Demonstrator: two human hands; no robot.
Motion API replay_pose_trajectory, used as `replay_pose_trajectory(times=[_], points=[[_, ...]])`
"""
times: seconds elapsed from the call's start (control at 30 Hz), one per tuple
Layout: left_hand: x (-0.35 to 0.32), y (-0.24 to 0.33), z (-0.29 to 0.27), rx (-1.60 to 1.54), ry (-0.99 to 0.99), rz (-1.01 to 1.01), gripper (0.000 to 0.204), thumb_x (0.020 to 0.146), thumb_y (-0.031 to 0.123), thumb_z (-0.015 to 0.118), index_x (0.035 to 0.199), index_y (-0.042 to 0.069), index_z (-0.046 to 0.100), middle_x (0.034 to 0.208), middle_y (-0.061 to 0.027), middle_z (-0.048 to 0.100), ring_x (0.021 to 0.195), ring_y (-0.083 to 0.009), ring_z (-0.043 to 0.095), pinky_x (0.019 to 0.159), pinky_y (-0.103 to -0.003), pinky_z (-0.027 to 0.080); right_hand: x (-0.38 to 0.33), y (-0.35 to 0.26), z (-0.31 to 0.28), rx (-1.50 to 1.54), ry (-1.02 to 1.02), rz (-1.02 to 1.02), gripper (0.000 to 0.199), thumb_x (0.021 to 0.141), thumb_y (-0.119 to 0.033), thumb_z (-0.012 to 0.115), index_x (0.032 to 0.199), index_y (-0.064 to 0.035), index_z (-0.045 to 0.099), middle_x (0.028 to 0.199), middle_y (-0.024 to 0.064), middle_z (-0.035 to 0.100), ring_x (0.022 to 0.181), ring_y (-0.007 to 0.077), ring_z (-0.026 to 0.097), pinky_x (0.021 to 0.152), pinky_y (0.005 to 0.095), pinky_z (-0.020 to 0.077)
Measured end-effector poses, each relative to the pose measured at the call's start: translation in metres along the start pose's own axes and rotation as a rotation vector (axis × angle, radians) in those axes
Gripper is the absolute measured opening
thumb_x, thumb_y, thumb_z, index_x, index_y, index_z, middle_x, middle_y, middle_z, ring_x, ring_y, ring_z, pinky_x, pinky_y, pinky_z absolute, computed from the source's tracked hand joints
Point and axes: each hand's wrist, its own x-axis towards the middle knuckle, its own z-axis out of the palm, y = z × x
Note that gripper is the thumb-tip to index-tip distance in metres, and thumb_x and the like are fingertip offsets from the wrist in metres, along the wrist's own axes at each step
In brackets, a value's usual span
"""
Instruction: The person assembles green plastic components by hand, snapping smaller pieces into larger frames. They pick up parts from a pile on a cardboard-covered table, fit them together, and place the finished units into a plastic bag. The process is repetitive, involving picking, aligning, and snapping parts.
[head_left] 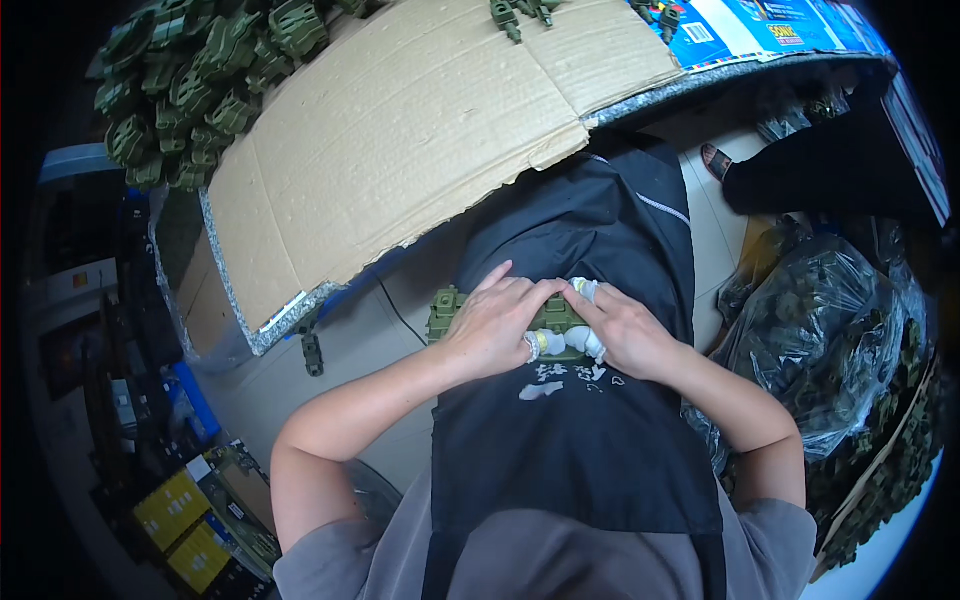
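Note:
A dark green plastic toy part (pixel 446 312), blocky in shape, lies across my lap on a black apron (pixel 570 460). My left hand (pixel 490 325) grips it from the left, and one end of the part sticks out past that hand. From the right, my right hand (pixel 632 335) holds the other end, largely covering it. The index fingertips of both hands meet on the part's far side. White wrapping covers both thumbs and a right fingertip. Between the hands a strip of the green surface shows; its underside is hidden.
Ahead stands a table topped with brown cardboard (pixel 400 150). Green plastic parts (pixel 200 80) are heaped at its far left. A clear plastic bag (pixel 810 330) bulges at my right, beside more green parts (pixel 880 480). Another person's dark-clothed leg (pixel 800 180) reaches in beyond it.

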Motion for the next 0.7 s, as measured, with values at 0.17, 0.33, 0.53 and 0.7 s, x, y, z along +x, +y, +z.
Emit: replay_pose_trajectory(times=[0.17,0.33,0.53,0.7], points=[[0.003,-0.007,0.003,-0.035,0.020,-0.021,0.069,0.062,-0.002,0.061,0.128,0.010,0.042,0.095,-0.0130,0.060,0.099,-0.0299,0.057,0.107,-0.048,0.027,0.002,-0.001,0.009,0.047,0.180,0.018,0.062,0.075,-0.006,0.060,0.133,0.0058,0.039,0.123,0.0231,0.050,0.117,0.0383,0.046,0.102,0.0457,0.0336],[0.006,-0.010,0.002,-0.061,-0.014,0.009,0.071,0.062,0.000,0.062,0.130,0.012,0.043,0.089,-0.0114,0.059,0.094,-0.0288,0.058,0.107,-0.048,0.027,-0.001,0.003,0.016,0.056,0.147,0.017,0.063,0.072,-0.003,0.061,0.131,0.0035,0.042,0.116,0.0218,0.052,0.111,0.0364,0.049,0.100,0.0419,0.0358],[0.007,-0.008,0.003,-0.014,-0.009,0.014,0.070,0.062,-0.002,0.061,0.129,0.013,0.046,0.081,-0.0089,0.056,0.088,-0.0277,0.058,0.107,-0.047,0.026,0.002,0.020,0.023,0.315,0.159,0.079,0.055,0.070,-0.002,0.062,0.124,0.0006,0.052,0.110,0.0201,0.055,0.102,0.0359,0.052,0.092,0.0395,0.0406],[0.007,-0.007,0.005,0.046,0.003,0.013,0.070,0.062,-0.003,0.060,0.129,0.015,0.047,0.083,-0.0092,0.056,0.089,-0.0270,0.058,0.106,-0.047,0.027,0.000,0.006,0.019,0.155,0.206,0.071,0.054,0.071,-0.004,0.064,0.124,0.0007,0.052,0.108,0.0197,0.056,0.098,0.0362,0.052,0.089,0.0388,0.0415]])
